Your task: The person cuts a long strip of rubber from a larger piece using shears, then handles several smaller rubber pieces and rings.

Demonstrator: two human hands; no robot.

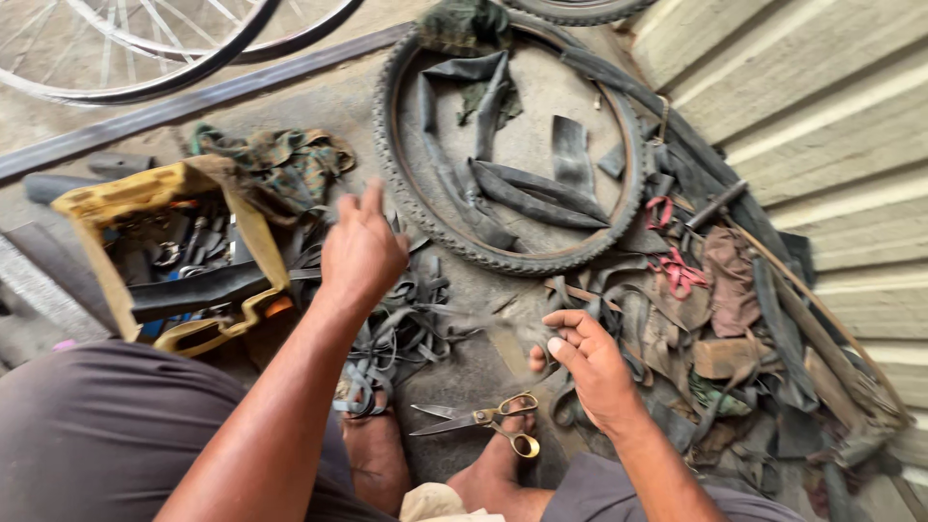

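Right hand (590,362) pinching blurred grey rubber strip (488,333); left hand (360,251) lifted open; risking snagging brass-handled scissors (483,418) lying just below.

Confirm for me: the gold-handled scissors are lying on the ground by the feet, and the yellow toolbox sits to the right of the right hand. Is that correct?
Not quite. The gold-handled scissors do lie on the ground by the feet, but the yellow toolbox sits to the left, beyond the left hand, not to the right of the right hand. The head view shows it.
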